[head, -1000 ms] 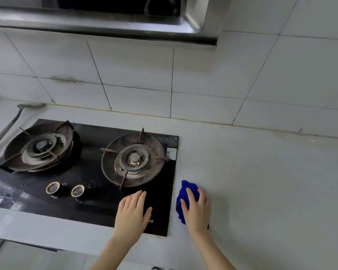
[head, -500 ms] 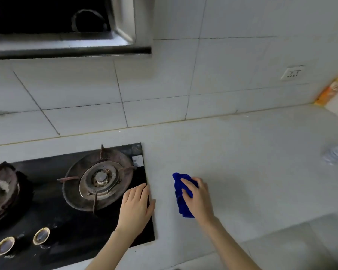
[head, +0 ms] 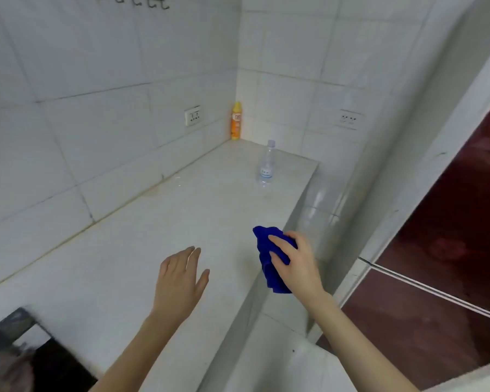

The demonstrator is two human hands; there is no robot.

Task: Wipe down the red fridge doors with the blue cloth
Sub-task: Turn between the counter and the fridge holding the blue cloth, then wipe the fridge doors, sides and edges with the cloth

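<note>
**Status: Cloth Secured, Doors Not Yet Contacted**

1. Hands. The right hand [head: 297, 264], at centre-right of the frame, grips the blue cloth [head: 273, 278] in a bunch, fingers curled over its top. The cloth hangs below the palm, clear of the worktop [head: 153, 236] edge. Bunching it this way probably gives a firm pad for wiping. The left hand [head: 178, 281], at lower centre, is open with straight fingers and holds nothing. It hovers above the worktop, likely for balance.

2. Target. The red fridge doors [head: 464, 207] fill the right edge of the frame. The cloth is near them but apart, so wiping has, by this evidence, not begun.

3. Inventory.
- Blue cloth: one.
- Hands: two.
- Red door panels: two, an upper and a lower [head: 422, 329], split by a pale seam.
- Orange spray can [head: 236, 120]: one, upright in the far corner.
- Clear bottle [head: 266, 165]: one, upright on the worktop.
- Wall sockets: two, one [head: 193, 115] left of the corner and one [head: 349, 119] right of it.

4. Next step, as judged: carry the cloth rightward onto the upper panel.
</note>
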